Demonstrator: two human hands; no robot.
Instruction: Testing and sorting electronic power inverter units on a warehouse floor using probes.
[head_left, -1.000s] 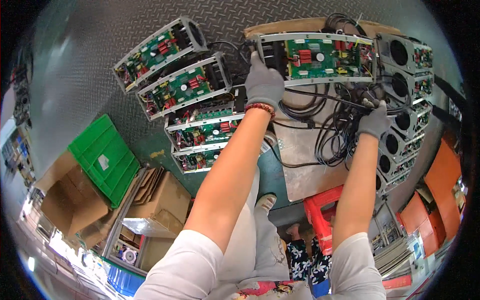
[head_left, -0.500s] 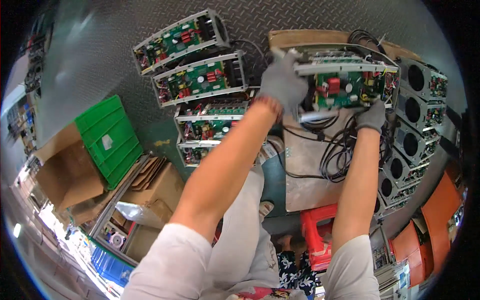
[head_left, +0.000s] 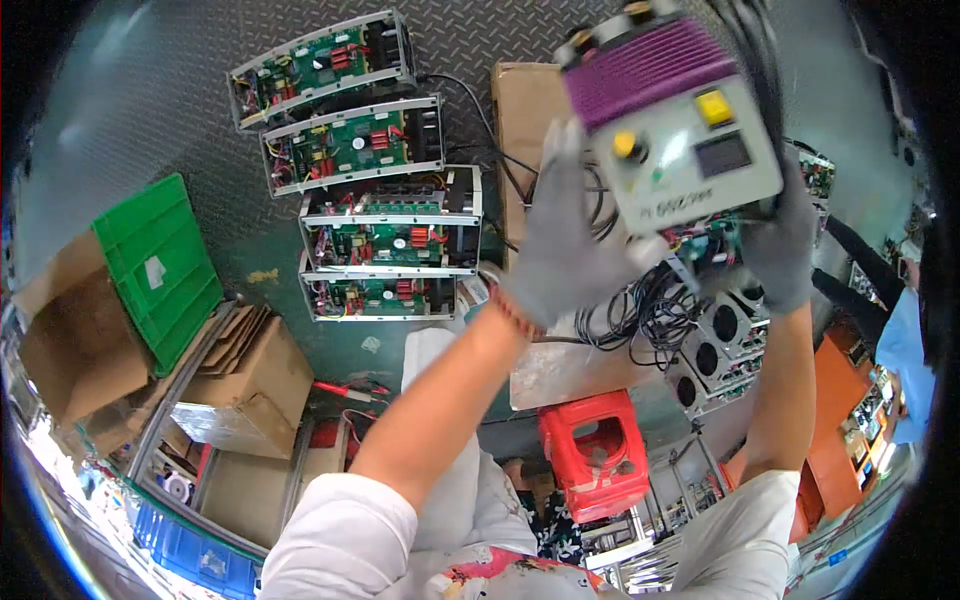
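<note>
A machine unit (head_left: 665,110), with a purple ribbed band and pale front panel carrying a yellow switch, knob and dark display, is lifted and tilted, its green circuit boards showing below. My gloved left hand (head_left: 570,240) holds its left side, fingers extended upward along it. At its right side, my gloved right hand (head_left: 785,240) grips it. Black cables (head_left: 635,320) trail around and beneath it over a pale board (head_left: 540,375); a flattened cardboard piece (head_left: 525,100) lies behind.
Open-sided units (head_left: 360,150) line the left, others with round openings (head_left: 705,360) the right. A red stool (head_left: 590,480), green crate lid (head_left: 150,260), cardboard boxes (head_left: 240,390) and orange panels (head_left: 830,460) are nearer. Another person's blue-clad body (head_left: 900,350) is at the far right.
The unit that lay flat with boards upward has been lifted and turned, so its purple band and front panel now show. My right hand has risen with it, and the view has shifted.
</note>
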